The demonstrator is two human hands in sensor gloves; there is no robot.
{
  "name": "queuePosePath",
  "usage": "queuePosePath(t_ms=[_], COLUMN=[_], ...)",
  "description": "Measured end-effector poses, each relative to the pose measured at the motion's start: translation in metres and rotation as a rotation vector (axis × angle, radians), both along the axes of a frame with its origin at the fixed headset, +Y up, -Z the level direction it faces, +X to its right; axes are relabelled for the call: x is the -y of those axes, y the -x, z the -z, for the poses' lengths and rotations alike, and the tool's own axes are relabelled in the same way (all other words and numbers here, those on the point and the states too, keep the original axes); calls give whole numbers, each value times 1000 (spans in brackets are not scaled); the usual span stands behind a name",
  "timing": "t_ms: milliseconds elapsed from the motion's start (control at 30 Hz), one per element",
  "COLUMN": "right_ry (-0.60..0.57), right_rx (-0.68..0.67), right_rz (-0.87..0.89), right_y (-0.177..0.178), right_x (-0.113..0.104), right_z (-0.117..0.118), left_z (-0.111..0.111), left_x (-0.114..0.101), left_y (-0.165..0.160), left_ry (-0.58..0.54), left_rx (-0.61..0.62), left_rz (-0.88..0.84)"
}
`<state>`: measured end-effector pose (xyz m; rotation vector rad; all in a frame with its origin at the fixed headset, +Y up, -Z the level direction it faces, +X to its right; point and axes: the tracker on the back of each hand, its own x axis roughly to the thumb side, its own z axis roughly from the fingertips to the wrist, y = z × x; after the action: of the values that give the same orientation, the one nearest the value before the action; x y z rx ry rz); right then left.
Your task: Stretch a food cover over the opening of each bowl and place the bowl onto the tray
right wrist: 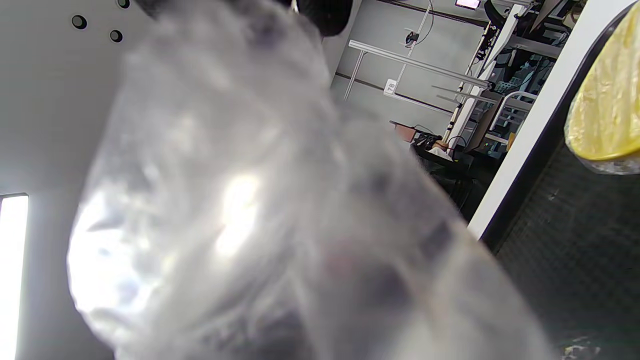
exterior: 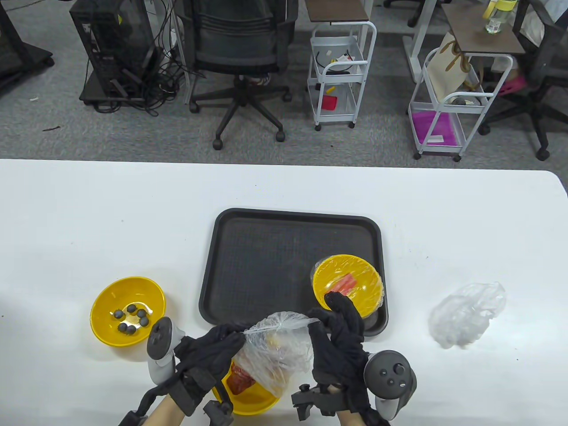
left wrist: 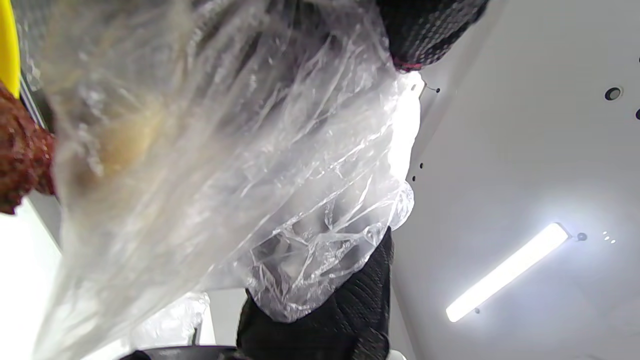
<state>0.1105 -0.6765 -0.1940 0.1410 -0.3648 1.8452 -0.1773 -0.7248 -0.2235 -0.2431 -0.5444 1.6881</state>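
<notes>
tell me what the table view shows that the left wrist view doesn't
Only the table view: the black rectangular tray holding a covered yellow bowl, an uncovered yellow bowl of dark balls at the left, a crumpled pile of clear plastic covers at the right, and the left hand and right hand whole.

Only the left wrist view: the ceiling and its strip light.

Both: the clear plastic food cover gripped and stretched between black-gloved fingers.
</notes>
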Motion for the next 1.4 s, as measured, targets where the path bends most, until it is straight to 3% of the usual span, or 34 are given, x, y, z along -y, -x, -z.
queuePosePath(t_ms=[100, 167, 300, 400, 600, 833, 933, 1133, 1167, 1233, 1367, 1400], right_ry=[11, -46, -268, -272, -214, -257, -286, -264, -253, -230, -220, -223], right_rx=[-14, 21, -22, -57, -65, -31, 35, 17, 14, 13, 49, 50], right_rz=[56, 64, -334, -614, -857, -770, -750, -637, -617, -602, -697, -723], right_y=[-5, -12, -4, 26, 57, 57, 51, 37, 36, 35, 41, 44], right_x=[2, -3, -24, -22, -11, -4, -8, -10, -10, -10, -9, -9], right_z=[1, -5, -20, -24, -18, -15, -20, -18, -17, -15, -16, -17], left_z=[0, 0, -2, -3, -4, -4, -3, -2, -2, -5, -22, -29], left_x=[-1, -2, -8, -8, -9, -4, -4, -1, -2, -12, -41, -46], left_y=[0, 3, 7, 2, -6, -9, -3, 16, 19, 23, 6, -2], left_ry=[-9, 15, -66, -31, -73, -13, -3, 88, 65, -87, -508, -565], left_rx=[28, 1, -135, -48, 72, 162, 78, -158, -195, -249, -232, -253], left_rz=[-10, -6, 133, 143, 260, 140, 163, 169, 178, 229, 456, 571])
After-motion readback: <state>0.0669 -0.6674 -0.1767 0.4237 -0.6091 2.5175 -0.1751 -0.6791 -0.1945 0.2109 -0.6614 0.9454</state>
